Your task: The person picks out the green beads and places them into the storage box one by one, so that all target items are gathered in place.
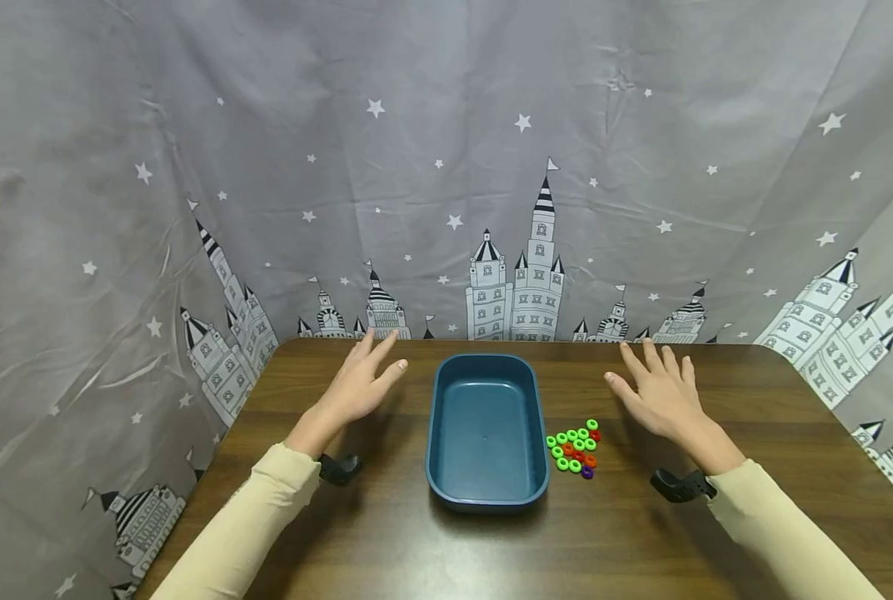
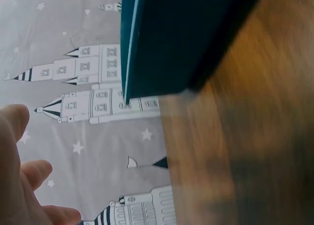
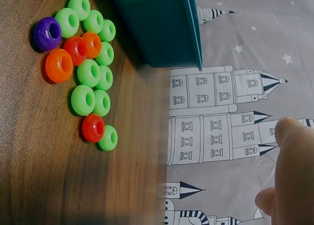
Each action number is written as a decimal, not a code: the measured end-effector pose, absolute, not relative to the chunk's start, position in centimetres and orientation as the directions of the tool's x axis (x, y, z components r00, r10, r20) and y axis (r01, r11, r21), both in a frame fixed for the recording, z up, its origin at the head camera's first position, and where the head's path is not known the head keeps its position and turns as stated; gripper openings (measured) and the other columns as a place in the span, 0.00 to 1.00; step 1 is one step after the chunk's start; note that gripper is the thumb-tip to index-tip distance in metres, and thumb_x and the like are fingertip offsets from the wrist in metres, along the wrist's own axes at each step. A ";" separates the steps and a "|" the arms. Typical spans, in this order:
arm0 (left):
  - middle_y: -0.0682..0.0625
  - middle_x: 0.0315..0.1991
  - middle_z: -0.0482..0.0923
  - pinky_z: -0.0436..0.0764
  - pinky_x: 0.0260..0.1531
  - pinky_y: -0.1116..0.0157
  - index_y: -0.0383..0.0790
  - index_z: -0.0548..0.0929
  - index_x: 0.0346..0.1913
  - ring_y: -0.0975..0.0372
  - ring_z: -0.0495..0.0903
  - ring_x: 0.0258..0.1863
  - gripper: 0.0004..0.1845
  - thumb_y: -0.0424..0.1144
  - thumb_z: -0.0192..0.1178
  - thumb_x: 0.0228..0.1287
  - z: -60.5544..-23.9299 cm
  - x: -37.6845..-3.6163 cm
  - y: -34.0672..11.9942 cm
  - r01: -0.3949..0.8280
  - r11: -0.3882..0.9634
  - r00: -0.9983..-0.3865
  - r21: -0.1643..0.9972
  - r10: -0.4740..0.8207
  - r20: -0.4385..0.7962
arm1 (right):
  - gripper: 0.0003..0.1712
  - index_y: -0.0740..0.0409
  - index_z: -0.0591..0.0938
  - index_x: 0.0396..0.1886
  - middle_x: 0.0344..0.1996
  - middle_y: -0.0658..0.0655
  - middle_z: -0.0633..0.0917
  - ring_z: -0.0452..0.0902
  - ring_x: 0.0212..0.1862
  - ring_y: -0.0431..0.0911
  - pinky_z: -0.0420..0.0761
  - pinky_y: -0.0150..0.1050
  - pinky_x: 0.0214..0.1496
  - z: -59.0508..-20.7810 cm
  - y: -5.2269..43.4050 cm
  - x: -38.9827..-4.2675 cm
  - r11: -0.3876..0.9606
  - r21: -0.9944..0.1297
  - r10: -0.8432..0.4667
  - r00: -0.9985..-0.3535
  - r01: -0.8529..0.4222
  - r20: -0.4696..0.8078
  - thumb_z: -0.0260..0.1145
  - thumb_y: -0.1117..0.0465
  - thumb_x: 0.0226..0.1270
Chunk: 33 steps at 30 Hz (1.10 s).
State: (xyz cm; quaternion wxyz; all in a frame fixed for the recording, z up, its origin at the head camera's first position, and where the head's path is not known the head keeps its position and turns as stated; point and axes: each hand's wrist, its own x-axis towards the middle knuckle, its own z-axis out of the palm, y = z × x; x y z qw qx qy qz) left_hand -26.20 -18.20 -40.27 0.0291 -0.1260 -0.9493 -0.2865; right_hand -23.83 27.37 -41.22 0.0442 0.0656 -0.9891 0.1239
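A dark blue rectangular bin (image 1: 486,503) stands on the table between the two hands, and nothing lies on its floor. To its right lies a loose group of ring-shaped beads (image 1: 578,444), mostly green, with some red and orange ones and a purple bead (image 3: 47,34). Left of the bin, my left hand (image 1: 356,387) hovers above the table with fingers spread, holding nothing. My right hand (image 1: 664,400) is raised to the right of the beads, its fingers apart and nothing in its grasp. Each wrist view shows only part of its hand at the edge.
The brown wooden table (image 1: 484,554) has its far edge just beyond the bin. Behind it hangs a grey curtain (image 1: 416,167) printed with castles and stars. A black wrist strap with a camera (image 1: 679,486) sits on the right wrist, and a similar one (image 1: 339,469) on the left.
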 end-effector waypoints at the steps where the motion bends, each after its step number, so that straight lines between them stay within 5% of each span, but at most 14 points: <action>1: 0.28 0.81 0.41 0.51 0.75 0.32 0.47 0.56 0.81 0.30 0.46 0.78 0.35 0.54 0.49 0.78 -40.4 -26.0 -18.0 0.260 0.784 -0.965 0.564 0.226 0.131 | 0.46 0.59 0.56 0.82 0.79 0.77 0.51 0.41 0.77 0.79 0.36 0.76 0.76 -41.2 27.4 -23.8 0.961 -0.238 -0.119 -0.987 -0.141 0.103 0.40 0.32 0.79; 11: 0.33 0.81 0.52 0.56 0.76 0.35 0.44 0.60 0.80 0.38 0.51 0.80 0.32 0.46 0.52 0.78 -44.0 -24.1 -16.7 0.226 0.613 -0.968 0.757 0.227 0.105 | 0.45 0.59 0.57 0.81 0.78 0.77 0.51 0.43 0.77 0.79 0.37 0.77 0.75 -41.7 27.7 -23.7 0.960 -0.241 -0.118 -0.987 -0.140 0.105 0.39 0.33 0.79; 14: 0.35 0.79 0.58 0.63 0.75 0.40 0.42 0.62 0.79 0.39 0.60 0.77 0.31 0.42 0.53 0.78 -45.3 -23.7 -16.3 0.223 0.545 -0.966 0.808 0.232 0.111 | 0.44 0.59 0.58 0.81 0.78 0.78 0.53 0.44 0.77 0.79 0.39 0.77 0.75 -41.8 27.6 -23.6 0.961 -0.239 -0.115 -0.987 -0.138 0.108 0.40 0.33 0.79; 18: 0.31 0.74 0.66 0.81 0.60 0.45 0.41 0.61 0.79 0.37 0.76 0.65 0.30 0.38 0.52 0.78 -46.8 -23.2 -15.5 0.181 0.409 -0.963 0.895 0.260 0.075 | 0.43 0.59 0.59 0.81 0.77 0.78 0.55 0.46 0.76 0.79 0.41 0.78 0.74 -41.9 27.6 -23.4 0.960 -0.241 -0.114 -0.986 -0.140 0.118 0.42 0.34 0.80; 21: 0.26 0.73 0.64 0.84 0.55 0.48 0.39 0.59 0.80 0.36 0.74 0.66 0.31 0.36 0.52 0.78 -47.5 -22.8 -15.0 0.140 0.292 -0.952 0.946 0.301 0.048 | 0.43 0.59 0.59 0.81 0.77 0.77 0.56 0.47 0.76 0.79 0.41 0.78 0.74 -41.8 27.6 -23.3 0.959 -0.243 -0.117 -0.986 -0.144 0.120 0.42 0.35 0.80; 26: 0.27 0.78 0.54 0.77 0.66 0.46 0.35 0.55 0.81 0.36 0.61 0.76 0.33 0.34 0.51 0.77 -48.4 -22.3 -14.6 0.089 0.139 -0.920 0.986 0.391 0.028 | 0.42 0.59 0.58 0.81 0.77 0.77 0.55 0.47 0.76 0.78 0.41 0.78 0.74 -41.7 27.5 -23.0 0.955 -0.259 -0.116 -0.986 -0.143 0.117 0.42 0.35 0.80; 33: 0.29 0.76 0.60 0.82 0.62 0.56 0.33 0.61 0.78 0.35 0.67 0.72 0.34 0.31 0.58 0.72 -49.5 -22.3 -14.6 0.161 0.128 -0.911 0.979 0.401 0.097 | 0.41 0.59 0.60 0.80 0.77 0.77 0.57 0.49 0.76 0.78 0.42 0.78 0.74 -41.9 27.6 -22.8 0.953 -0.267 -0.109 -0.985 -0.142 0.134 0.43 0.36 0.80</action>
